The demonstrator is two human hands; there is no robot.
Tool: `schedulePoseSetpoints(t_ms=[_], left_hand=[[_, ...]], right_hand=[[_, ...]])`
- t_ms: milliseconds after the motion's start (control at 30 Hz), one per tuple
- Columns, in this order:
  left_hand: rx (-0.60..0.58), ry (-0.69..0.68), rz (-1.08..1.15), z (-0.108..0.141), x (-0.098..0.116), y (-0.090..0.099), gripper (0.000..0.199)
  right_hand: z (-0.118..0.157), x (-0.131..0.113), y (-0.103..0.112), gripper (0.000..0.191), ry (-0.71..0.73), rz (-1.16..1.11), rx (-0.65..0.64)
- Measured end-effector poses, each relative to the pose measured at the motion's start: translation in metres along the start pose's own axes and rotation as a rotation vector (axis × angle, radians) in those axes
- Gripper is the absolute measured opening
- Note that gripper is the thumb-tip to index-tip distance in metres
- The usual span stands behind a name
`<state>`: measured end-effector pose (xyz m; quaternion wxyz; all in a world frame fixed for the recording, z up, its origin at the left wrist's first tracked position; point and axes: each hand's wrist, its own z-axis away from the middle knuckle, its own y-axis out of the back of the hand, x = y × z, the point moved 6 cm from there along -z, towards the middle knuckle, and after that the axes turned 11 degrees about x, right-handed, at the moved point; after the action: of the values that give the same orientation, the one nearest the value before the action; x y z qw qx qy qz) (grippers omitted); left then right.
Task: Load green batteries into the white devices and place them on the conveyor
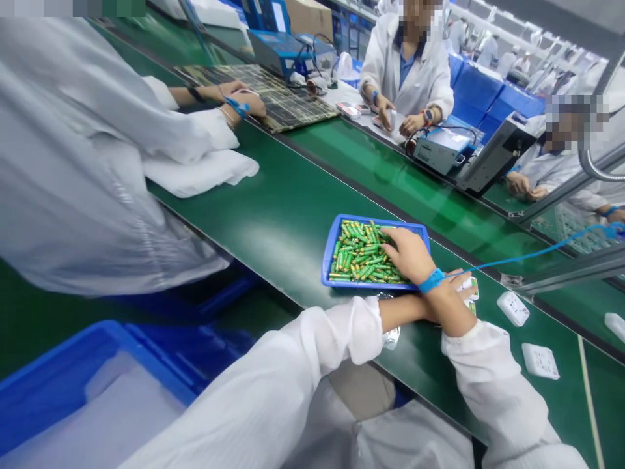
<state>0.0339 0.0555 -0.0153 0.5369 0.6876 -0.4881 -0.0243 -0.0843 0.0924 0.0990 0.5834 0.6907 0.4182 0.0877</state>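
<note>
My forearms cross, the right wrist lying over the left. My right hand (411,254) is over the right part of a blue tray (326,264) full of green batteries (361,257) with gold-coloured ends. Its thumb and fingers are apart at the batteries, and no battery shows clearly in its grasp. Partly hidden behind the right wrist, my left hand (456,281) stretches its fingers over a white device (472,286) with green inside. Another such device (470,306) shows just below it. A blue wrist strap (431,281) with a cord circles my right wrist.
White square devices (513,309) (540,360) lie to the right on the green work surface (273,221). Silver foil (391,337) is under my left forearm. A co-worker's hands (241,98) are at a gridded panel (293,104). A blue bin (107,332) stands lower left; a metal frame (576,264) rises right.
</note>
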Motion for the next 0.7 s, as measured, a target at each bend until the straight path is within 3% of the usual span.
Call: schedulePoseSetpoints(t_ms=[133,367,533,700], left_hand=[[0.028,-0.033,-0.067,-0.004,-0.004,-0.013,0.061],[-0.018,-0.016,-0.061,-0.001,0.003,0.002,0.069],[0.056,-0.001,0.092,-0.004,0.0,0.008,0.073],[0.137,0.051,0.249,-0.014,-0.001,0.007,0.074]], right_hand=[[-0.015,0.0,-0.015,0.028,0.007,0.084,-0.057],[-0.004,0.024,-0.005,0.029,-0.087,-0.115,0.13],[0.019,0.031,0.015,0.021,-0.169,-0.414,0.249],[0.067,0.048,0.033,0.032,-0.438,-0.783,0.292]])
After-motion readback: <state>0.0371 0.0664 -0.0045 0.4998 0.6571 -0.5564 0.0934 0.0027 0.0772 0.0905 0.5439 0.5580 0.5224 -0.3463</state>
